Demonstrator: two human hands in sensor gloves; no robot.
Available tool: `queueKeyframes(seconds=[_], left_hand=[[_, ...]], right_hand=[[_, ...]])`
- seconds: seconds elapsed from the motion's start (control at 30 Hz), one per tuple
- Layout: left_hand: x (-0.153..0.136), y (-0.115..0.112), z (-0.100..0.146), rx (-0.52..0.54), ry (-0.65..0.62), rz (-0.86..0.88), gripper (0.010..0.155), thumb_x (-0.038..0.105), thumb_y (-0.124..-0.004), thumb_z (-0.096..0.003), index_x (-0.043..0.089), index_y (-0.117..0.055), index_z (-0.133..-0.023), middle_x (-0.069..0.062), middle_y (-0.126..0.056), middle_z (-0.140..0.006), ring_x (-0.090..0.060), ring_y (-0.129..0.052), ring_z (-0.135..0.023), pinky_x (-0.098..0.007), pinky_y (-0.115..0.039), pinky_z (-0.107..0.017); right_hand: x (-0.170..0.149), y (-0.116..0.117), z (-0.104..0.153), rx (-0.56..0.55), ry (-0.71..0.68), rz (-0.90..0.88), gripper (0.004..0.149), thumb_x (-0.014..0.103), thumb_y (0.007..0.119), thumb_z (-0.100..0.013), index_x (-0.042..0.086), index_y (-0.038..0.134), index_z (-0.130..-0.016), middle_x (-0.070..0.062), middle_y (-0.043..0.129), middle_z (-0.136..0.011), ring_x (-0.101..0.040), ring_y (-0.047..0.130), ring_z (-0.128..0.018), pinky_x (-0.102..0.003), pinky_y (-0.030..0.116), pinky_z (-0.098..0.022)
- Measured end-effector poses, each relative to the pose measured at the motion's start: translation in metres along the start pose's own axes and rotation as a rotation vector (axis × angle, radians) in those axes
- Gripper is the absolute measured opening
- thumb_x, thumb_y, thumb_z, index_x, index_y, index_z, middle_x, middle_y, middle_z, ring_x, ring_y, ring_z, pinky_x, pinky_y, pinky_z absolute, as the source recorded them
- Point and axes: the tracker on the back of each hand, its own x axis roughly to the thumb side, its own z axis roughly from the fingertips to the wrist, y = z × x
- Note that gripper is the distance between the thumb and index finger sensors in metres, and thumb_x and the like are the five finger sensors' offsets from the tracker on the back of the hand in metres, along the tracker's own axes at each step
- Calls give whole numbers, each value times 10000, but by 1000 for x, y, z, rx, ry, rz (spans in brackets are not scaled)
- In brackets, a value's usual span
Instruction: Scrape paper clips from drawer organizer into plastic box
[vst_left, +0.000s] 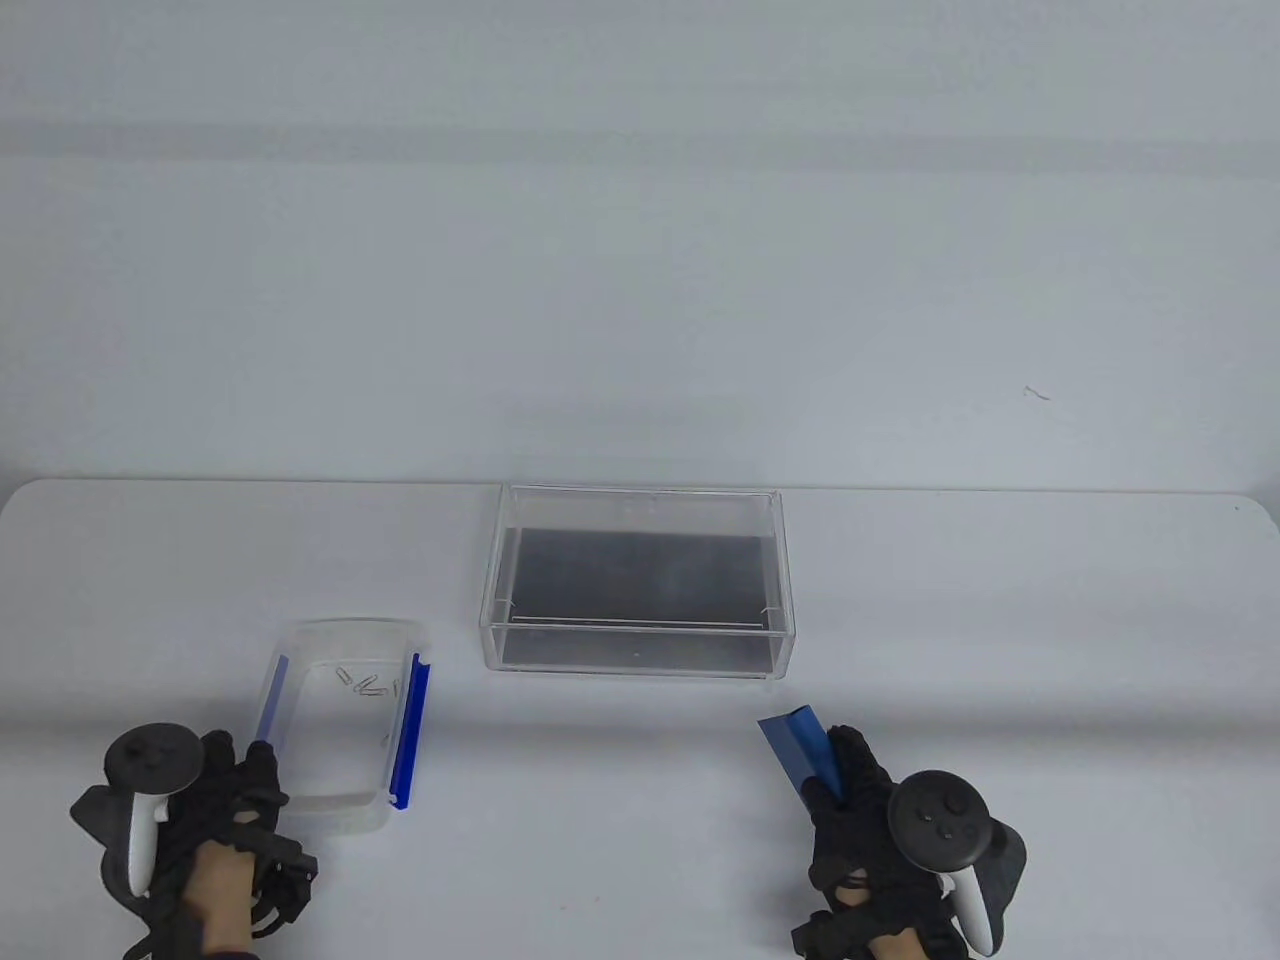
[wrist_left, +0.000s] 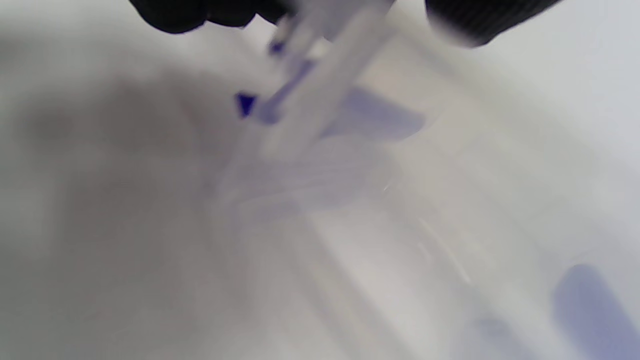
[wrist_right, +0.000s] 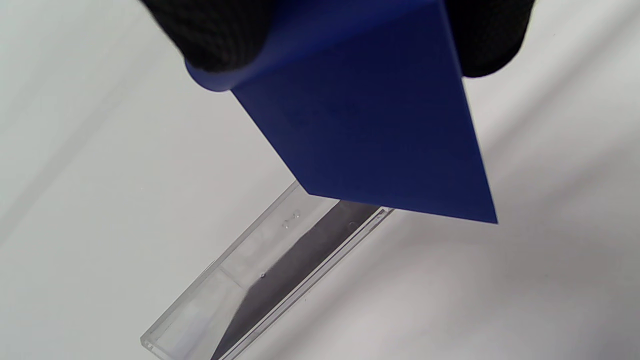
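Note:
A clear drawer organizer (vst_left: 637, 581) with a dark floor stands mid-table; it also shows in the right wrist view (wrist_right: 270, 280). A clear plastic box (vst_left: 345, 725) with blue clips holds several paper clips (vst_left: 366, 685) at front left. My left hand (vst_left: 240, 800) grips the box's near left corner; the left wrist view shows the box (wrist_left: 320, 125) blurred under my fingers (wrist_left: 475, 20). My right hand (vst_left: 850, 800) holds a blue scraper (vst_left: 800, 755) to the right of the organizer's front, above the table; the blade (wrist_right: 380, 135) points toward the organizer.
The white table (vst_left: 1050, 620) has its far edge just behind the organizer. A pale wall rises beyond it, with a small mark (vst_left: 1036, 393) at the right.

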Motion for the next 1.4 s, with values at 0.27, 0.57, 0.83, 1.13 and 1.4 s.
queueKeyframes(seconds=[0.27,0.57,0.83,1.13,1.4], left_hand=[[60,4,42,69,-347,82,683,524,-671,-457,158,-552,-1021,-147,-435,-1042,-444,-497,-961,-550,-595,-667],[115,-47,88,-110,-646,113,657,504,-669,-463,155,-574,-1011,-151,-491,-1025,-443,-570,-929,-530,-650,-633],[134,-101,113,-223,-692,10,663,494,-667,-466,154,-540,-1020,-153,-460,-1032,-447,-540,-941,-538,-629,-647],[135,-117,114,-253,-681,-69,666,493,-666,-466,150,-533,-1021,-155,-450,-1033,-451,-530,-943,-543,-624,-647],[137,-124,117,-270,-699,-112,667,494,-666,-465,149,-533,-1021,-154,-454,-1033,-450,-531,-944,-542,-627,-646]], right_hand=[[-1,0,-1,-1,-1,2,635,381,703,-440,215,425,-986,-59,689,-921,-294,790,-760,-519,619,-647],[1,1,0,6,-13,10,634,384,696,-442,219,420,-988,-55,684,-926,-291,786,-767,-517,617,-651],[2,4,1,21,-27,13,630,378,680,-441,218,414,-989,-59,674,-933,-297,773,-777,-522,607,-655],[16,35,3,105,-129,159,614,364,716,-445,264,435,-981,-29,641,-963,-300,698,-851,-523,559,-685],[38,75,8,190,-251,348,601,318,791,-424,298,499,-949,-9,639,-966,-296,682,-873,-529,546,-693]])
